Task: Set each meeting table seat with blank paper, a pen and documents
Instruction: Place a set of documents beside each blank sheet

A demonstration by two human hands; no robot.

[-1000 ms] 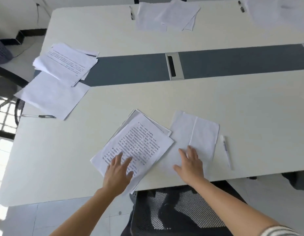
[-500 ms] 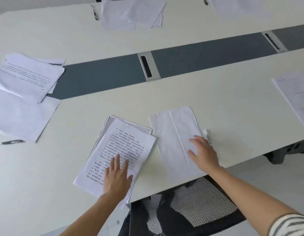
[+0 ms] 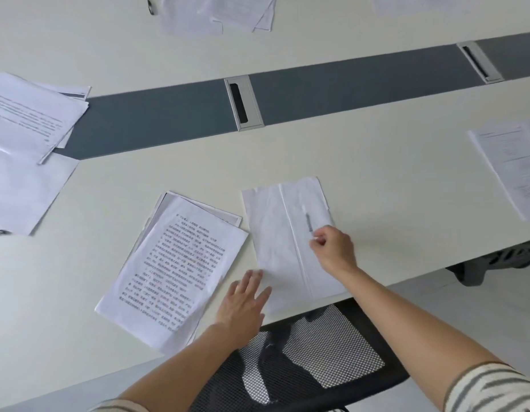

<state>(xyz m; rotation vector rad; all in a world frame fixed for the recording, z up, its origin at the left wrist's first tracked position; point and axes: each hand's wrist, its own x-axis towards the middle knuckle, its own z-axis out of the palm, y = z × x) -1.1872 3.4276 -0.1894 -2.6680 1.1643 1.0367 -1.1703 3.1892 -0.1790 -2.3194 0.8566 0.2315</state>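
Fingers of left hand (image 3: 243, 304) spread flat, gripping nothing, tips at near-left corner of blank paper (image 3: 287, 248). Printed documents (image 3: 174, 266) just left, near corner overhanging table (image 3: 376, 150) edge. Right hand (image 3: 335, 248) pinches pen (image 3: 307, 221) over paper's right half. Bare tabletop right of paper, up to another document (image 3: 510, 168) at far right edge.

- A cream meeting table (image 3: 376, 162) fills most of the view.
- A dark grey strip (image 3: 361, 84) crosses it from 9 to 2 o'clock, with two metal cable ports (image 3: 243, 103).
- A black mesh chair (image 3: 302, 358) sits at 6 o'clock.
- Pale floor (image 3: 480, 316) shows at 4 o'clock.
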